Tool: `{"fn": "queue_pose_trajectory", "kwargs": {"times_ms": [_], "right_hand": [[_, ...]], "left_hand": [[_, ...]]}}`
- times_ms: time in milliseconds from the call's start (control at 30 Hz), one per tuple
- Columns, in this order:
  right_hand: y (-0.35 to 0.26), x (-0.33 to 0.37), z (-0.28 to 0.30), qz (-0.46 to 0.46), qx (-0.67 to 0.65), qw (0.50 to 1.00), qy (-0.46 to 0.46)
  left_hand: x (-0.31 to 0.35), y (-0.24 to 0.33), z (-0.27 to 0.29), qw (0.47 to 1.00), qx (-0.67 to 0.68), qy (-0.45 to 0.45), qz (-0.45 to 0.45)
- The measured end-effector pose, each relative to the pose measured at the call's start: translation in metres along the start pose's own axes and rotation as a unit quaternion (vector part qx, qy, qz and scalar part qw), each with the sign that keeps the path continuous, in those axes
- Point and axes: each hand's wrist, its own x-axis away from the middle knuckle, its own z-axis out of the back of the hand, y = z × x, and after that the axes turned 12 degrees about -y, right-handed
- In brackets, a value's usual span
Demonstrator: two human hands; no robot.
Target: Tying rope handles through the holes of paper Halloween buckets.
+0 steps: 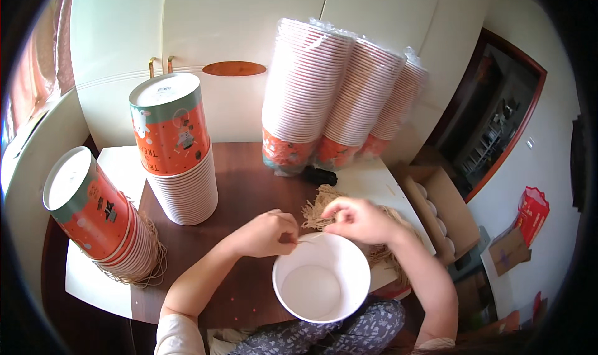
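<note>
A white paper bucket (321, 286) with its mouth up rests at my lap, against the table edge. My left hand (266, 233) is closed in a pinch at the bucket's far left rim. From its fingertips a thin tan cord (309, 238) runs across the far rim towards my right hand (358, 220). That hand's fingers are curled together above the rim, and the cord seems to end in them. Behind and beside my right hand lies a loose bundle of tan cords (317, 207), partly covered by the hand and forearm.
Upside-down stacks of orange and green paper buckets stand at left (171, 131) and far left (93, 199), the latter ringed by cords. Plastic-wrapped bucket stacks (311, 87) stand at the back beside a black object (320, 176). A cardboard box (451, 199) sits right of the table.
</note>
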Motion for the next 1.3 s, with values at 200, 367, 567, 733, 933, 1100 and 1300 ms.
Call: {"fn": "queue_pose_trajectory", "kwargs": {"times_ms": [200,367,567,733,933,1100,1300], "right_hand": [[-0.007,0.052,0.072,0.014,-0.042,0.992,0.118],[0.004,0.068,0.077,-0.082,0.068,0.992,0.067],[-0.009,0.067,0.064,-0.066,0.18,0.979,0.066],[-0.049,0.041,0.035,0.062,0.217,0.972,0.069],[-0.068,-0.022,0.026,0.12,0.266,0.945,0.144],[-0.035,-0.092,0.032,0.074,0.312,0.93,0.181],[-0.004,-0.105,-0.005,0.154,0.409,0.857,0.273]], "left_hand": [[0.004,0.016,0.02,0.989,0.081,-0.064,0.105],[0.004,0.018,0.023,0.963,0.172,-0.097,0.183],[-0.003,-0.005,0.002,0.836,0.546,0.021,0.046],[-0.005,0.0,0.0,0.826,0.547,0.081,0.113],[-0.009,0.006,-0.004,0.919,0.362,0.024,0.152],[-0.009,0.006,-0.001,0.886,0.441,0.002,0.146],[-0.003,-0.001,0.009,0.867,0.457,-0.001,0.2]]}}
